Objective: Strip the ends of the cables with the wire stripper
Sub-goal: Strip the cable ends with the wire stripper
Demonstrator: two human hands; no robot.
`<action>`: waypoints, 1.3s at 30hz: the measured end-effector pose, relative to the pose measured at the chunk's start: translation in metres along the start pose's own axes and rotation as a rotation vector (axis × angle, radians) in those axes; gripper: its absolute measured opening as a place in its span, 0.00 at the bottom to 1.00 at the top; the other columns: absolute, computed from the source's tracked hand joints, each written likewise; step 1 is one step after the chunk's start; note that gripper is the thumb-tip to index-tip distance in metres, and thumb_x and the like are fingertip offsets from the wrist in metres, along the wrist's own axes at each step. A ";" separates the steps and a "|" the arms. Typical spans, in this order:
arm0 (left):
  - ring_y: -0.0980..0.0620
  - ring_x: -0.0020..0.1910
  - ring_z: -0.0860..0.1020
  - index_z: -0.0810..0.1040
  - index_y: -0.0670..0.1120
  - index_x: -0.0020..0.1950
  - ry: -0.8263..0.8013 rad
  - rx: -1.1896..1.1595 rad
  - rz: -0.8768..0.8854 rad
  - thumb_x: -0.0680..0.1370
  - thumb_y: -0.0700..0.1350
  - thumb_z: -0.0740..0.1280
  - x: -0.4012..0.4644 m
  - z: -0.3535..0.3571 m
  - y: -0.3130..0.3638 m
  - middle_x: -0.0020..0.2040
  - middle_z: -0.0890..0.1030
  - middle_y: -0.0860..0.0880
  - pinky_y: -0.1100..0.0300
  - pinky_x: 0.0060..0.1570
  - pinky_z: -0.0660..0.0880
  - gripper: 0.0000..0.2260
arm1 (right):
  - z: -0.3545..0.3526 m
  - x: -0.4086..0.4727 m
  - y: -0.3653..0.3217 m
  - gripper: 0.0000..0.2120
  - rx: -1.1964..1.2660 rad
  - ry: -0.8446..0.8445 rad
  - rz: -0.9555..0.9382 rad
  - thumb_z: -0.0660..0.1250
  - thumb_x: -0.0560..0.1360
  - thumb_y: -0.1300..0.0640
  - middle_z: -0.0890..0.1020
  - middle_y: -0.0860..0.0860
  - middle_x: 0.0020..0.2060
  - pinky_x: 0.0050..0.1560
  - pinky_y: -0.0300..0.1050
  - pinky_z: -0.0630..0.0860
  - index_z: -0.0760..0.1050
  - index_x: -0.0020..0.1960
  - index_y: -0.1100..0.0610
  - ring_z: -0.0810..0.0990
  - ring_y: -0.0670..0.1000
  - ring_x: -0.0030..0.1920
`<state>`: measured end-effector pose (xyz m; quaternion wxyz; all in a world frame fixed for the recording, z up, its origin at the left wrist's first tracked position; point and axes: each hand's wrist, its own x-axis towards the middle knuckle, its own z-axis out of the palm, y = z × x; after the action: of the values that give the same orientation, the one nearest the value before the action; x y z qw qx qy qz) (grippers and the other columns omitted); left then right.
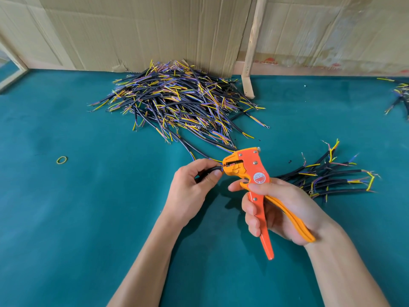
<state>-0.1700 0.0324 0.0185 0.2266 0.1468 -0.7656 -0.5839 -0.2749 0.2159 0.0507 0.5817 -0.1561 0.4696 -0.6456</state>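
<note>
An orange wire stripper (250, 168) is gripped by its handles in my right hand (278, 209), jaws pointing left. My left hand (192, 187) pinches a short black cable (209, 171) between thumb and fingers. The cable's end sits in the stripper's jaws. Most of that cable is hidden inside my left hand. A large heap of black cables (177, 100) with yellow, blue and pink cores lies on the green table (66, 207) behind my hands. A smaller bundle of cables (332, 176) lies to the right of the stripper.
A yellow rubber band (61, 160) lies on the table at the left. Cardboard sheets (155, 29) and a wooden strip (252, 47) stand along the back edge. A few more cables (400, 94) lie at the far right edge.
</note>
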 end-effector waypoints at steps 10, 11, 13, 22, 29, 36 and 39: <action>0.61 0.35 0.73 0.84 0.50 0.50 0.014 0.038 0.000 0.80 0.40 0.70 -0.001 0.000 0.003 0.38 0.79 0.60 0.71 0.38 0.66 0.06 | -0.001 -0.001 -0.001 0.20 -0.014 0.000 0.007 0.70 0.76 0.54 0.76 0.58 0.34 0.33 0.50 0.77 0.79 0.62 0.66 0.76 0.57 0.29; 0.61 0.35 0.73 0.84 0.50 0.50 0.013 0.038 -0.001 0.80 0.40 0.70 -0.001 0.000 0.003 0.38 0.79 0.60 0.71 0.38 0.66 0.06 | -0.001 -0.001 -0.001 0.20 -0.014 0.000 0.009 0.70 0.76 0.54 0.76 0.58 0.34 0.33 0.50 0.77 0.80 0.62 0.66 0.76 0.57 0.29; 0.61 0.34 0.72 0.84 0.50 0.50 0.010 0.034 -0.007 0.80 0.40 0.70 0.000 0.000 0.002 0.38 0.79 0.60 0.71 0.38 0.66 0.06 | -0.001 -0.001 -0.001 0.20 -0.016 0.001 0.011 0.70 0.76 0.54 0.76 0.58 0.34 0.32 0.50 0.77 0.80 0.62 0.66 0.76 0.58 0.29; 0.62 0.34 0.74 0.84 0.53 0.48 0.008 0.044 -0.002 0.79 0.40 0.71 0.000 0.000 0.002 0.37 0.80 0.61 0.72 0.37 0.67 0.08 | -0.005 -0.002 0.000 0.17 -0.021 0.009 0.020 0.68 0.79 0.54 0.74 0.57 0.33 0.30 0.48 0.74 0.79 0.62 0.66 0.73 0.55 0.28; 0.63 0.37 0.76 0.86 0.49 0.49 0.037 0.110 -0.016 0.79 0.40 0.72 0.001 0.001 0.001 0.40 0.82 0.58 0.73 0.40 0.69 0.05 | 0.001 0.004 0.004 0.16 0.020 0.074 -0.050 0.70 0.77 0.54 0.67 0.53 0.28 0.23 0.40 0.66 0.81 0.60 0.64 0.65 0.49 0.21; 0.58 0.40 0.78 0.85 0.49 0.49 0.055 0.021 -0.057 0.78 0.44 0.71 0.001 0.001 -0.001 0.42 0.84 0.56 0.67 0.43 0.71 0.03 | 0.007 0.007 0.006 0.19 0.041 0.067 -0.062 0.71 0.77 0.52 0.71 0.54 0.29 0.24 0.42 0.68 0.81 0.62 0.63 0.69 0.51 0.22; 0.57 0.36 0.73 0.84 0.51 0.47 0.058 -0.029 -0.058 0.77 0.47 0.70 0.001 0.001 -0.001 0.37 0.81 0.58 0.67 0.39 0.69 0.04 | 0.006 0.009 0.004 0.19 0.136 0.111 -0.151 0.71 0.75 0.56 0.79 0.61 0.37 0.31 0.49 0.76 0.81 0.61 0.65 0.76 0.56 0.29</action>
<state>-0.1718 0.0326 0.0175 0.2338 0.1824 -0.7455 -0.5968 -0.2699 0.2059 0.0476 0.5138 -0.1154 0.4429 -0.7256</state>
